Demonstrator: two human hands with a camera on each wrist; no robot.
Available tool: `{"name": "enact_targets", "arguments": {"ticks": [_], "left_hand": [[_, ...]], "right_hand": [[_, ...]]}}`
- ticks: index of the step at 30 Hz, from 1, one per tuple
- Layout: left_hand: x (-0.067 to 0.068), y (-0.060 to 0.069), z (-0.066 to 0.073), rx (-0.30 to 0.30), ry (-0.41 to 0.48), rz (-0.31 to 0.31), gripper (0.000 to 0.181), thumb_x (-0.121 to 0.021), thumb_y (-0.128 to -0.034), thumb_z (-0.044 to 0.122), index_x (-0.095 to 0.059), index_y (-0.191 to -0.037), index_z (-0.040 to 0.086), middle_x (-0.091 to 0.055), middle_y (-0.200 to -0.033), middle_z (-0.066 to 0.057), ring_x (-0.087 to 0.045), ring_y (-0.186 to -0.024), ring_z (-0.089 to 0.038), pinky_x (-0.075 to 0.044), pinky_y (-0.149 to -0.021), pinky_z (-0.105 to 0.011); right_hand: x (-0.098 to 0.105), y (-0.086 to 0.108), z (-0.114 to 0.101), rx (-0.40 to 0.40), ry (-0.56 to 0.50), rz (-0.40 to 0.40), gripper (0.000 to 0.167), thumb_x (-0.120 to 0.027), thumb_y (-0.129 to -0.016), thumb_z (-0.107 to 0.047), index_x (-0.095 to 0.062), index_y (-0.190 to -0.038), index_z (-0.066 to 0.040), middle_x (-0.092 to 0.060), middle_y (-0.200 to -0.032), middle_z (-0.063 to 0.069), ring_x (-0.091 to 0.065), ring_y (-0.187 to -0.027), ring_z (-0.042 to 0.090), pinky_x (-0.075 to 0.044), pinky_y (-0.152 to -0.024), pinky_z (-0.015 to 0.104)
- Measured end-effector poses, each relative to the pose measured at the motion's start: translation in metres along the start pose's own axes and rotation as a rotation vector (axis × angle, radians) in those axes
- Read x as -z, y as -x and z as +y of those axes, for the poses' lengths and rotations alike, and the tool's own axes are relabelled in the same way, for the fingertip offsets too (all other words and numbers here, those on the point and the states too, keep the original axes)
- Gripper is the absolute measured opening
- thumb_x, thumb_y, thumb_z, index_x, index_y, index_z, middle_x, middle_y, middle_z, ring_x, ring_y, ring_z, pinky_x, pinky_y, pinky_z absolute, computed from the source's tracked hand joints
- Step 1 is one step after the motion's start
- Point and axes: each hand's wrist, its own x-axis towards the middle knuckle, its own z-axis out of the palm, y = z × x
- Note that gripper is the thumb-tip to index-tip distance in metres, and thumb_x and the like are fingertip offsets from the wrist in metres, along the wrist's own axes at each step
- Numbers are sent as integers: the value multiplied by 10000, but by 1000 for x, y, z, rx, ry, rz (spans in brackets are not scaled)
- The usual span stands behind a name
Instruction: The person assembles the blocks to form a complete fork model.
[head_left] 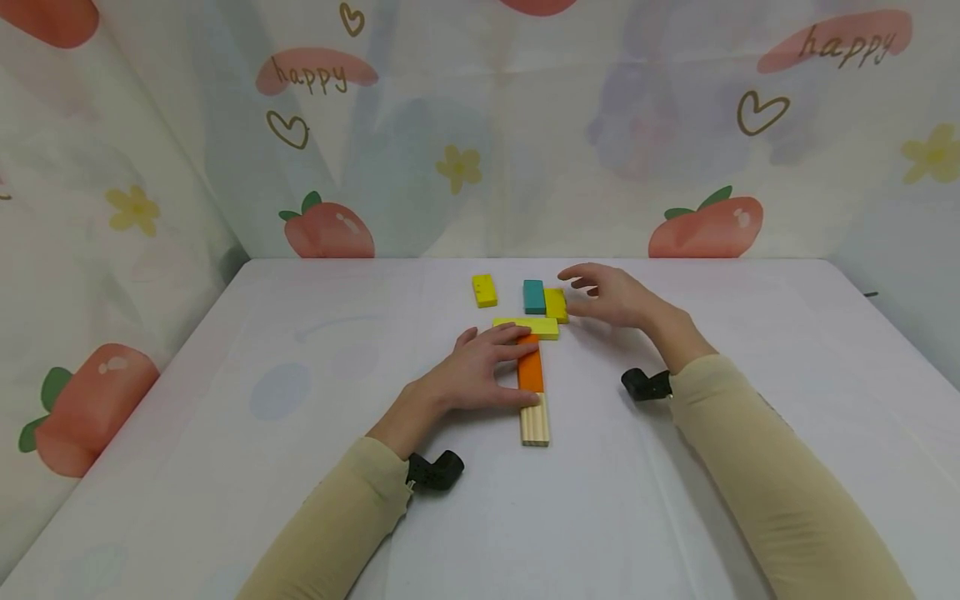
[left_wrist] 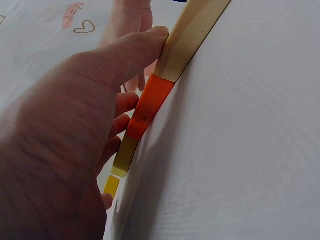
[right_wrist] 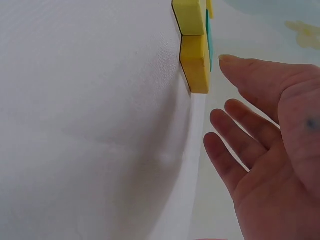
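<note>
My left hand [head_left: 474,375] rests over a line of wooden blocks, its fingers fairly straight. Its thumb touches the plain wood block [head_left: 535,427], and its fingertips lie at the orange block [head_left: 531,375] and the light yellow block [head_left: 546,328] set crosswise beyond it. In the left wrist view, the plain wood block [left_wrist: 192,37] and the orange block [left_wrist: 150,107] meet end to end. Beyond the crosswise block stand a teal block [head_left: 534,297] and a yellow block [head_left: 556,305], side by side. Beside that yellow block, my right hand [head_left: 618,297] has spread fingers and holds nothing.
Another yellow block [head_left: 484,291] lies apart at the back, left of the teal one. A white cloth covers the table [head_left: 225,417], and a printed curtain [head_left: 525,125] hangs behind it. Black wrist cameras [head_left: 438,472] jut from both sleeves.
</note>
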Motion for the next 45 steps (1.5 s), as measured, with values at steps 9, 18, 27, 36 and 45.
{"name": "enact_targets", "arguments": {"ticks": [9,18,27,36,45], "left_hand": [[0,1,-2,4,-4,-3,757,-718,-894,550,-478,-1545,247,-351,-1650,27,-242,-1545,-161,-90,-1247,-568],[-1,1,-3,-9,3,7,752,-717,-894,554,-486,-1540,246,-360,-1645,19,-244,-1544,-157,-98,-1239,-579],[-1,0,-4,-14,-2,12,757,-720,-893,554,-482,-1542,246,-362,-1643,25,-247,-1541,-149,-98,-1242,-574],[0,1,-1,-18,6,5,760,-718,-898,545,-475,-1546,232,-355,-1648,25,-242,-1546,-157,-82,-1243,-580],[0,1,-2,-18,12,8,756,-720,-898,541,-480,-1544,231,-359,-1646,25,-248,-1545,-160,-82,-1242,-579]], "right_hand": [[-5,-8,-11,34,26,64,543,-639,-989,-217,-486,-1480,-45,-448,-1537,213,-428,-1384,453,-362,-1145,602],[-16,-22,-21,32,43,43,588,-672,-978,-247,-472,-1500,-62,-387,-1594,185,-339,-1462,405,-268,-1199,602],[-20,-32,-23,8,58,4,607,-677,-980,-257,-456,-1521,-94,-363,-1617,158,-351,-1449,377,-281,-1204,571],[-25,-34,-23,1,57,-28,620,-675,-982,-294,-449,-1525,-99,-366,-1610,173,-366,-1421,389,-264,-1210,577],[-26,-35,-24,7,61,-33,597,-671,-987,-271,-461,-1510,-75,-393,-1586,186,-402,-1372,385,-291,-1202,563]]}}
